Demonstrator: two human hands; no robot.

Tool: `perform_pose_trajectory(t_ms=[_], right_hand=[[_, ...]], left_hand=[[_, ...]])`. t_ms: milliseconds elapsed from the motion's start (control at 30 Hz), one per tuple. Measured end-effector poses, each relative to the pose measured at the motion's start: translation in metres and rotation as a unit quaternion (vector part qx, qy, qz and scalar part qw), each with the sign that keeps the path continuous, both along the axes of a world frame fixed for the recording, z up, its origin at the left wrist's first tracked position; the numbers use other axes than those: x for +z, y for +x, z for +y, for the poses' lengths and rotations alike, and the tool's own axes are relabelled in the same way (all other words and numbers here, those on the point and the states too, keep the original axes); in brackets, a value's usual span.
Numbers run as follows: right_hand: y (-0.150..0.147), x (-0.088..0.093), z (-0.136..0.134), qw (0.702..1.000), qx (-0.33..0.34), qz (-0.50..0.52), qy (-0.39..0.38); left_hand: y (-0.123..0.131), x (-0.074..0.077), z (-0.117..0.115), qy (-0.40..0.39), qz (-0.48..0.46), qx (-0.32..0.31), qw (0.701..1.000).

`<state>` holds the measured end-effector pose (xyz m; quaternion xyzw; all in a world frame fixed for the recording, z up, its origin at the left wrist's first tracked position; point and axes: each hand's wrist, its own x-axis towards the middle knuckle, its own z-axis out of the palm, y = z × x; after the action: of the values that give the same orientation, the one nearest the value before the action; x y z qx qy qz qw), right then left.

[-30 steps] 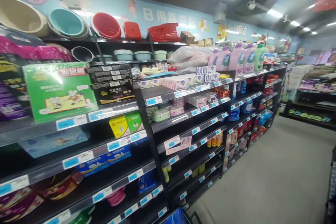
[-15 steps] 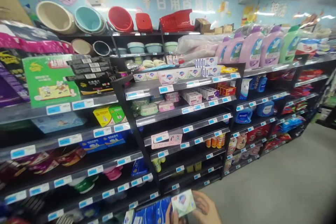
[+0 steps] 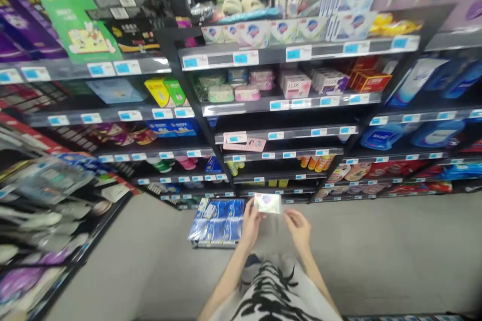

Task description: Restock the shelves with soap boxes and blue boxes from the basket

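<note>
One small, white-and-green, rectangular cardboard box point(image 3: 267, 203), likely light, stiff and slick, sits gripped by its left end in my left hand point(image 3: 251, 219); my half-open right hand point(image 3: 300, 225) hovers beside the right end, another sound hold.

The person wears a loose white or pale grey top point(image 3: 307, 296) with a bold black print point(image 3: 269, 286) down the front. The print stacks thick, curved bars like brush strokes, and thinner, curling black lines branch off toward one side. Both forearms point(image 3: 226, 277) are bare, as are the left hand point(image 3: 251, 221) and right hand point(image 3: 300, 226). Past the top's edge, pale and dark footwear point(image 3: 289, 262) shows, too blurred for detail.
</note>
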<state>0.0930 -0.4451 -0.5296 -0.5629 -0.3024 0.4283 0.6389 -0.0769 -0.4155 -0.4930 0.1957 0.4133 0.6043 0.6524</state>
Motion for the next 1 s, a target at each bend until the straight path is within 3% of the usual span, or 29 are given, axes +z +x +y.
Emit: perform_pose_trajectory(t_ms=[100, 200, 367, 467, 633, 833, 900, 1000], right_hand=[[0.016, -0.005, -0.002, 0.999, -0.045, 0.010, -0.019], [0.026, -0.014, -0.003, 0.996, -0.080, 0.033, -0.033], [0.027, -0.030, -0.008, 0.994, -0.055, 0.057, -0.074], [0.021, -0.036, -0.007, 0.992, -0.035, 0.071, -0.102], [0.013, -0.035, 0.001, 0.990, 0.000, 0.082, -0.118], [0.011, -0.032, 0.004, 0.990, 0.021, 0.075, -0.119], [0.010, -0.032, 0.004, 0.990, 0.023, 0.070, -0.123], [0.009, -0.032, 0.003, 0.990, 0.034, 0.056, -0.123]], left_hand=[[0.005, 0.012, 0.002, -0.050, -0.115, -0.022, 0.992], [0.006, 0.022, -0.004, -0.134, -0.246, -0.066, 0.958], [0.005, 0.024, -0.026, -0.179, -0.448, -0.089, 0.871], [0.000, 0.022, -0.032, -0.183, -0.482, -0.069, 0.854], [-0.007, 0.024, -0.031, -0.162, -0.463, -0.022, 0.871], [-0.009, 0.023, -0.022, -0.170, -0.395, -0.068, 0.900], [-0.007, 0.017, -0.018, -0.171, -0.327, -0.062, 0.927], [-0.004, 0.003, -0.014, -0.131, -0.128, 0.006, 0.983]])
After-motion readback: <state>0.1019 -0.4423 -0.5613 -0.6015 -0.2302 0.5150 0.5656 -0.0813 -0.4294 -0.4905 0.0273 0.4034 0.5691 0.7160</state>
